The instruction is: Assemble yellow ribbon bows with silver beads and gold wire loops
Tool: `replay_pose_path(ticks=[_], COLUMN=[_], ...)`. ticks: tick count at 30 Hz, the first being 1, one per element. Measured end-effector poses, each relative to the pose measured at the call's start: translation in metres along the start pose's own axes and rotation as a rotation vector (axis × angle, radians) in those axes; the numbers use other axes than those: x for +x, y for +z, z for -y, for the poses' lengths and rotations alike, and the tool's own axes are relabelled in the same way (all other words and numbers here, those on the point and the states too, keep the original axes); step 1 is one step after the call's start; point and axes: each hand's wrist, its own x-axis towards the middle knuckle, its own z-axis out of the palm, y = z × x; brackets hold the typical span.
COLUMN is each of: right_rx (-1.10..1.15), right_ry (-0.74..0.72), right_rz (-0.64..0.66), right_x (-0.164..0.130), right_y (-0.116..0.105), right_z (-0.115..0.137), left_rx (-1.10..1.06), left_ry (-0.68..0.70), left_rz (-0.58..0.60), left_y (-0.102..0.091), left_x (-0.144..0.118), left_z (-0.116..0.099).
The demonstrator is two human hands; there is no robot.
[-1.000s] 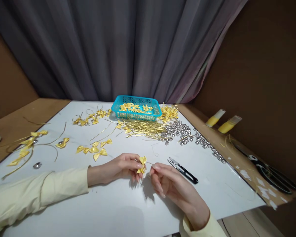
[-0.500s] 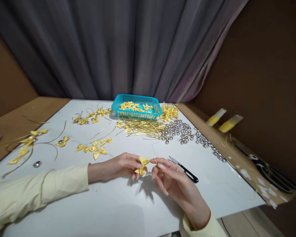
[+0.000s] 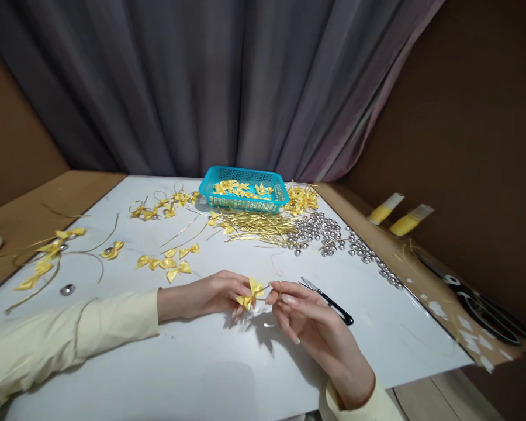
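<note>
My left hand (image 3: 210,295) pinches a small yellow satin bow (image 3: 251,293) just above the white board (image 3: 210,374). A thin gold wire (image 3: 276,285) runs from the bow to the right, and my right hand (image 3: 309,324) grips it between thumb and forefinger, where it curls into a small loop. Both hands hover near the board's front middle. Black thread snips (image 3: 328,300) lie just right of my right hand.
At the back stands a teal basket (image 3: 244,190) of yellow bows, with a heap of gold wires (image 3: 256,225) and silver bells (image 3: 322,233) beside it. Loose bows (image 3: 169,264) and wired bows lie at left. Large scissors (image 3: 477,301) and two yellow tubes (image 3: 397,216) rest at right.
My right hand has risen and moved closer to the bow, drawing the gold wire into a small loop. The bow has turned slightly in my left fingers.
</note>
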Motion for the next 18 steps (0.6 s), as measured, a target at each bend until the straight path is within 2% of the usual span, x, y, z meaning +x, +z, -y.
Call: replay_pose_path(ticks=[5, 10, 13, 18], right_rx=[-0.015, -0.11, -0.395, -1.075], right_ry=[0.04, 0.052, -0.051, -0.409], right_rz=[-0.064, -0.16, -0.275, -0.453], right_x=[0.004, 0.003, 0.003, 0.003], right_y=[-0.001, 0.001, 0.003, 0.0], right_z=[-0.001, -0.003, -0.007, -0.019], left_rx=[-0.12, -0.087, -0.003, 0.42], left_ry=[0.014, 0.044, 0.115, 0.271], left_rz=[0.009, -0.047, -0.103, -0.235], left_y=[-0.005, -0.006, -0.005, -0.002], left_x=[0.003, 0.003, 0.003, 0.002], left_z=[0.003, 0.004, 0.007, 0.013])
